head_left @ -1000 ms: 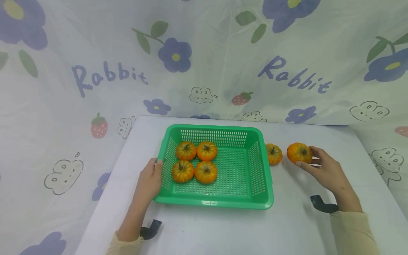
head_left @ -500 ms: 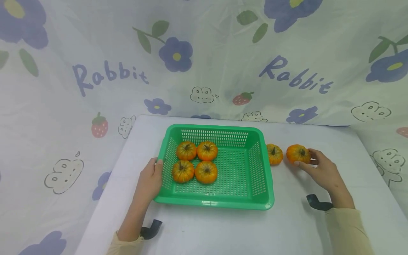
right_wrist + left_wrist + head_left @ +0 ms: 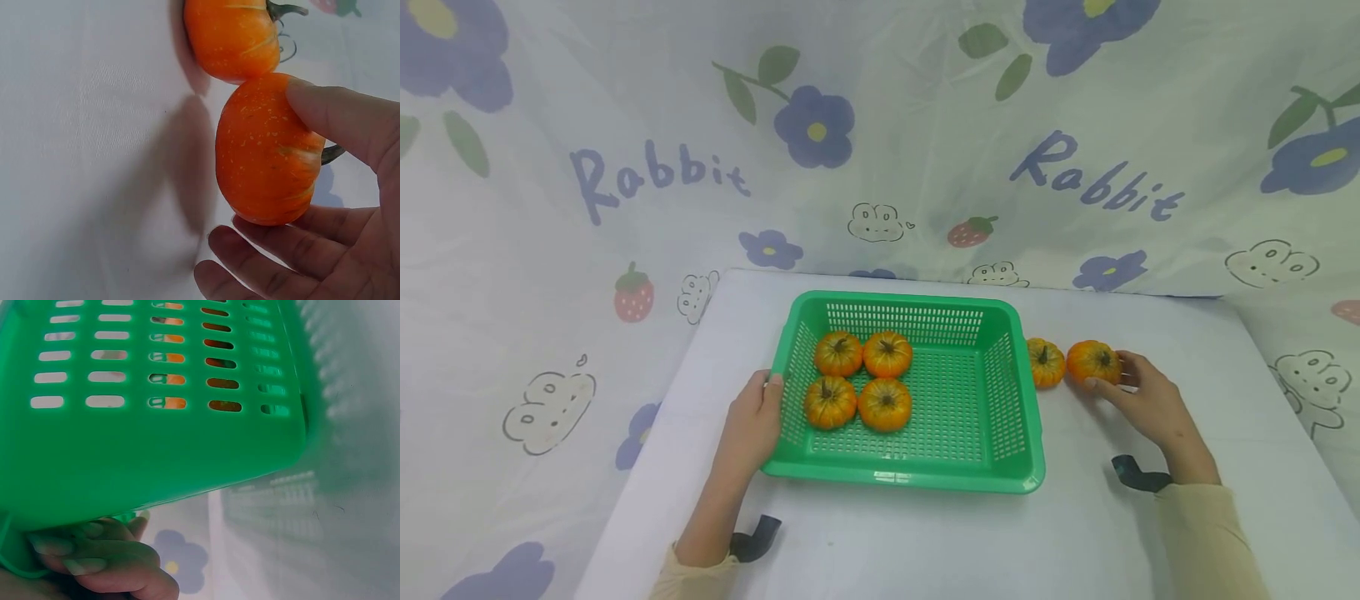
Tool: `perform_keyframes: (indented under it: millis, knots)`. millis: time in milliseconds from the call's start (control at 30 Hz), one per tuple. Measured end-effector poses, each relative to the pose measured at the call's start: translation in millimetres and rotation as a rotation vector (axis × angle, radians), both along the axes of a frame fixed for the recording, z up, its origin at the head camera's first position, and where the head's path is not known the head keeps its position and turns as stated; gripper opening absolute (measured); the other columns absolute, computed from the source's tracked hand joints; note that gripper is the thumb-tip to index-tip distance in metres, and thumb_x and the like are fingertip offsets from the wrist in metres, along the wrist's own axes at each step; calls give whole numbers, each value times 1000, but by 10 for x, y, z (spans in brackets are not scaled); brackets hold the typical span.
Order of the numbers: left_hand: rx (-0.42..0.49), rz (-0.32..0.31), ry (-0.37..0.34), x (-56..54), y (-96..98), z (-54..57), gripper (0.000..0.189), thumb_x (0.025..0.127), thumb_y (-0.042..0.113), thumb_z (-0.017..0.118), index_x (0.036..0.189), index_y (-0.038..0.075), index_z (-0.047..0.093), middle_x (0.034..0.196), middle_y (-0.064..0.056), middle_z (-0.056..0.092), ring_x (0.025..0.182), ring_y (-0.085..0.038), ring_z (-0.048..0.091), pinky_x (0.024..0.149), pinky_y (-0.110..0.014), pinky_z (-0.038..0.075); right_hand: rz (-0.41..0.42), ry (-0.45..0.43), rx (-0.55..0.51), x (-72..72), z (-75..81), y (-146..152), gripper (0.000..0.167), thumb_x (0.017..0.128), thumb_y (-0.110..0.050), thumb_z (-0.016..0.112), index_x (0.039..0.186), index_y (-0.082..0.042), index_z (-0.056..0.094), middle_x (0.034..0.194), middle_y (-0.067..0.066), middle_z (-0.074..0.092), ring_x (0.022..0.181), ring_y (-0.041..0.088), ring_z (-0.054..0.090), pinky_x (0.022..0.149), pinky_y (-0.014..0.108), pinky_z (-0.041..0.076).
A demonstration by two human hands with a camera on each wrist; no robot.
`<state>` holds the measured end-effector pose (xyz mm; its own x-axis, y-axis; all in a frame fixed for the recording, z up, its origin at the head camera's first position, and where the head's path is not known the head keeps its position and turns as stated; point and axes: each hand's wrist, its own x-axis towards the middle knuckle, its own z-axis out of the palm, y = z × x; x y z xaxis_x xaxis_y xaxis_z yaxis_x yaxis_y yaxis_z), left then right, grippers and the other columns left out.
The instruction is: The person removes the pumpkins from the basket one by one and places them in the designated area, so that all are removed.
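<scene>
A small orange pumpkin [image 3: 1091, 362] is held between the thumb and fingers of my right hand [image 3: 1150, 402], at the right of the table. Just left of it sits another small pumpkin [image 3: 1046, 363], close beside the basket's right wall. My left hand [image 3: 755, 421] grips the left rim of a green plastic basket [image 3: 958, 477], its fingers curled under the edge in the left wrist view. Inside the basket several small pumpkins [image 3: 885, 406] are grouped at the left. The right wrist view shows the held pumpkin [image 3: 269, 156] with its thumb-side top near the other pumpkin [image 3: 234, 37].
The basket stands on a white table [image 3: 940, 542]. Behind and around it hangs a pale cloth [image 3: 925, 150] printed with flowers, rabbits and strawberries. A dark curved piece [image 3: 1138, 477] sits at the right wrist, a similar dark piece [image 3: 756, 540] at the left.
My right hand has moved left and slightly down with its pumpkin, closing the gap to the pumpkin beside the basket. The left hand and basket stay in place.
</scene>
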<state>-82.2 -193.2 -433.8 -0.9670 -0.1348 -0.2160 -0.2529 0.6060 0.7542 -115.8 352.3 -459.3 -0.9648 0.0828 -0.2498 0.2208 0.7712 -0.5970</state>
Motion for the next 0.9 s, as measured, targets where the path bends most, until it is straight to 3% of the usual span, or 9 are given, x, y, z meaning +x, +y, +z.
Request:
perform_keyframes:
  millis: [467, 900]
  knots:
    - [-3, -5, -11, -1, 4, 9, 59, 114, 47, 28, 149, 3, 45, 107, -15, 66, 83, -25, 60, 69, -36, 51, -46, -40, 36, -27, -35, -52, 99, 101, -60, 60, 157, 13, 23, 151, 42, 37, 133, 59, 41, 100, 69, 45]
    - [-9, -13, 3, 2, -18, -16, 60, 114, 47, 27, 149, 2, 45, 109, -16, 66, 83, -25, 60, 70, -36, 51, -70, -13, 34, -13, -95, -88, 104, 97, -66, 62, 159, 8, 24, 152, 40, 39, 133, 58, 44, 99, 69, 46]
